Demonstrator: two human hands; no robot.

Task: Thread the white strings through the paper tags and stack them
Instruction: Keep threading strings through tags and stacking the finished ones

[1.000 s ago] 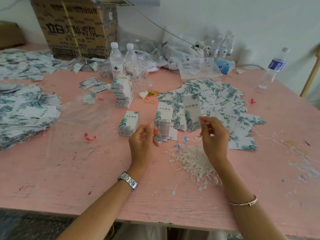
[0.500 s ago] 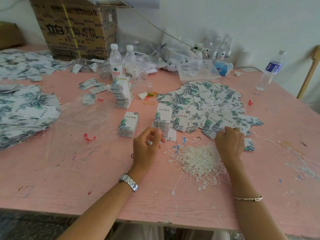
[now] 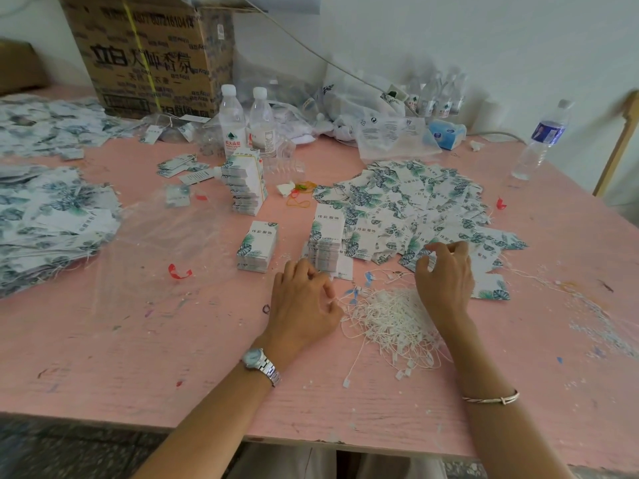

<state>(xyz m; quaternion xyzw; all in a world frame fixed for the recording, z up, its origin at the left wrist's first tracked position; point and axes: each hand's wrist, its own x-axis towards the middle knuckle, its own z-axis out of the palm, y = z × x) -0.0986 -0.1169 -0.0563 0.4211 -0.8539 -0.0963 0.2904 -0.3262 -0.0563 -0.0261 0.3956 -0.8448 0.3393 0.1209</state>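
Observation:
A tangle of white strings (image 3: 390,323) lies on the pink table (image 3: 138,357) between my hands. My left hand (image 3: 304,302) rests at the tangle's left edge, thumb and forefinger slightly apart around the outermost strings. My right hand (image 3: 446,278) is bent over the near edge of a wide spread of leaf-printed paper tags (image 3: 408,202), fingertips touching one tag; whether they grip it is hidden. Neat tag stacks stand just beyond my left hand: one stack (image 3: 326,243) and a shorter stack (image 3: 257,247).
A taller tag stack (image 3: 245,184) and two water bottles (image 3: 231,122) stand further back, before a cardboard box (image 3: 148,53). More tags with strings are heaped at the left (image 3: 52,216). Another bottle (image 3: 543,140) stands at the far right. Plastic bags crowd the back wall.
My right hand has lowered the tag it held up onto the spread of tags and now sits on the spread's near edge. My left hand moved down-right to the strings.

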